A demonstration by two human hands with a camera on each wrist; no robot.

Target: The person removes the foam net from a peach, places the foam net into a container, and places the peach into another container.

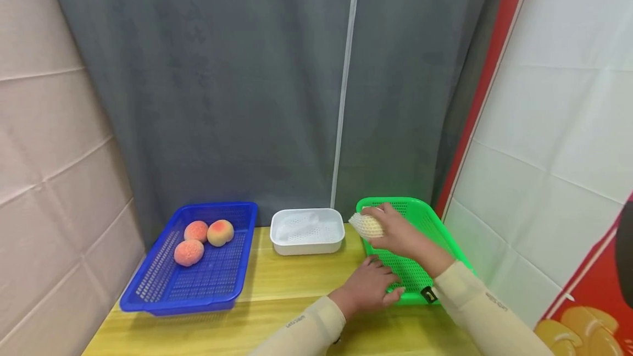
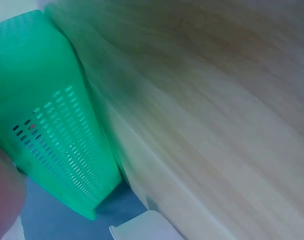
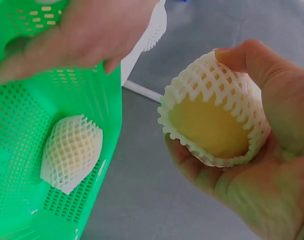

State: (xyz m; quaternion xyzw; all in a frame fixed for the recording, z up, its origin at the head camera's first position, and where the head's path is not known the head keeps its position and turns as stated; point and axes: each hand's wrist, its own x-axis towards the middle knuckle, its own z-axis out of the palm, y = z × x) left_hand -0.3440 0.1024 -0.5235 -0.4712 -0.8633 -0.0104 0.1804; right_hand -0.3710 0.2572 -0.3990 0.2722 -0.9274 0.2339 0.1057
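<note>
My right hand [image 1: 398,235] grips a yellow fruit in a white foam net [image 1: 367,226], held over the far left corner of the green basket [image 1: 412,273]. In the right wrist view the thumb and fingers curl round the net [image 3: 212,82], and yellow skin shows at its open end. A second fruit in a foam net [image 3: 71,155] lies inside the basket. My left hand [image 1: 371,284] rests at the basket's near left rim, fingers spread and loosely bent, holding no fruit. Only a blurred edge of that hand appears in the left wrist view, beside the basket wall [image 2: 66,135].
A white tray [image 1: 307,248] stands left of the green basket, with something pale inside that is hard to make out. Further left, a blue basket [image 1: 212,284] holds three peaches [image 1: 189,252]. A grey curtain [image 1: 222,98] hangs behind the wooden table [image 1: 277,290].
</note>
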